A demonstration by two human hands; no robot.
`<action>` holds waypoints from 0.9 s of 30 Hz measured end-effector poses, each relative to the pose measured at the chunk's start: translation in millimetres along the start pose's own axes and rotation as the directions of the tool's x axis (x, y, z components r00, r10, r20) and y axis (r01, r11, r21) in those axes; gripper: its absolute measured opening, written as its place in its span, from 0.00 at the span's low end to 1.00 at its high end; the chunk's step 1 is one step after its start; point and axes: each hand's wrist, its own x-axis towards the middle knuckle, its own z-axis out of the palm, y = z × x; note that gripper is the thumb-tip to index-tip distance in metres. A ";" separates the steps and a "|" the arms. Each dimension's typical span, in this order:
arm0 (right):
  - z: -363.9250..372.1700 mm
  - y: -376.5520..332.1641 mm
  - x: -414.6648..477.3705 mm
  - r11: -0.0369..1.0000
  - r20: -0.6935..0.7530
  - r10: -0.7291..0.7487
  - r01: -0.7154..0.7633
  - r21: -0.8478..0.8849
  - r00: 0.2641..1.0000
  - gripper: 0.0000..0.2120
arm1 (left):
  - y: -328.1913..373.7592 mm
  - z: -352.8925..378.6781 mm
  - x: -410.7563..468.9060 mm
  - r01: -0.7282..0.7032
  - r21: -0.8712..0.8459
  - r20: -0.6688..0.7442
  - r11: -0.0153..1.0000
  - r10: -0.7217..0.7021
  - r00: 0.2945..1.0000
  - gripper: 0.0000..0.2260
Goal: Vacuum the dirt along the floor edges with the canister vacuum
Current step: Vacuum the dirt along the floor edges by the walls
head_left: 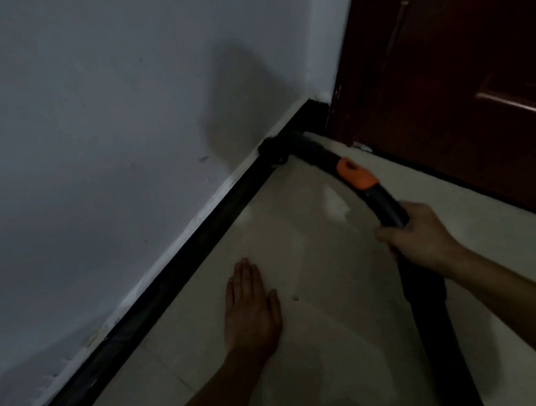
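A black vacuum wand (377,192) with an orange slider (355,173) reaches toward the room corner. Its dark brush nozzle (274,151) sits against the black baseboard (182,259) where floor meets wall. My right hand (418,236) grips the wand's handle, and the black hose (433,324) trails down from it toward the lower right. My left hand (252,311) lies flat, palm down, on the pale tiled floor (333,341), fingers straight and pointing toward the wall. The canister itself is out of view.
A grey-white wall (111,118) fills the left. A dark red-brown door (459,94) closes off the right side of the corner. A small speck (295,298) lies on the floor just right of my left hand.
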 end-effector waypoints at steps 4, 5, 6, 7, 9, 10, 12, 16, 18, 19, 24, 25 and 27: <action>-8.3 33.7 -16.1 0.991 -0.095 0.088 -0.098 -0.097 0.992 0.08 | 1.7 -1.9 -0.1 -0.013 -0.018 -0.011 1.000 0.013 1.000 0.27; -13.0 41.9 -13.7 0.984 -0.148 0.130 -0.145 -0.099 0.980 0.10 | 2.2 -2.0 -0.5 -0.013 -0.018 -0.014 1.000 0.013 1.000 0.27; -17.6 48.2 -9.6 0.978 -0.196 0.164 -0.185 -0.093 0.967 0.11 | 2.8 -1.7 -0.6 -0.012 -0.021 -0.018 1.000 0.012 1.000 0.27; -21.1 52.3 -3.6 0.973 -0.228 0.187 -0.212 -0.092 0.956 0.13 | 3.3 -1.2 -0.5 -0.010 -0.024 -0.024 1.000 0.009 1.000 0.27; -21.8 54.0 11.5 0.966 -0.246 0.195 -0.229 -0.118 0.949 0.14 | 3.6 0.8 -0.2 -0.004 -0.024 -0.025 1.000 0.004 1.000 0.28; -18.8 51.3 19.9 0.966 -0.248 0.187 -0.224 -0.131 0.951 0.14 | 3.5 1.8 -0.2 -0.004 -0.019 -0.025 1.000 0.004 1.000 0.28; -8.6 42.6 39.2 0.970 -0.251 0.149 -0.190 -0.149 0.956 0.16 | 3.1 2.5 0.0 -0.008 -0.014 -0.027 1.000 0.007 1.000 0.28; 10.3 18.6 77.1 0.973 -0.255 0.090 -0.139 -0.183 0.963 0.19 | 3.2 4.9 0.7 -0.009 -0.029 -0.026 1.000 0.008 1.000 0.28; 16.9 12.9 89.2 0.973 -0.241 0.095 -0.141 -0.181 0.966 0.19 | 2.8 5.8 1.1 -0.008 -0.016 -0.023 1.000 0.008 1.000 0.27; 19.3 11.0 93.0 0.975 -0.230 0.102 -0.143 -0.168 0.968 0.19 | 2.6 6.0 1.2 -0.010 -0.016 -0.023 1.000 0.009 1.000 0.27; 19.1 3.9 83.8 0.988 -0.105 0.157 -0.157 0.009 0.982 0.11 | 0.9 4.5 0.8 -0.007 -0.010 -0.017 1.000 0.006 1.000 0.27; 18.9 4.6 73.4 0.989 -0.084 0.145 -0.146 -0.005 0.986 0.09 | 0.4 3.9 0.4 -0.009 -0.015 -0.016 1.000 0.008 1.000 0.27; 22.4 12.5 44.0 0.992 -0.054 0.101 -0.104 -0.070 0.993 0.07 | 0.1 2.8 0.7 -0.009 -0.019 -0.005 1.000 0.009 1.000 0.27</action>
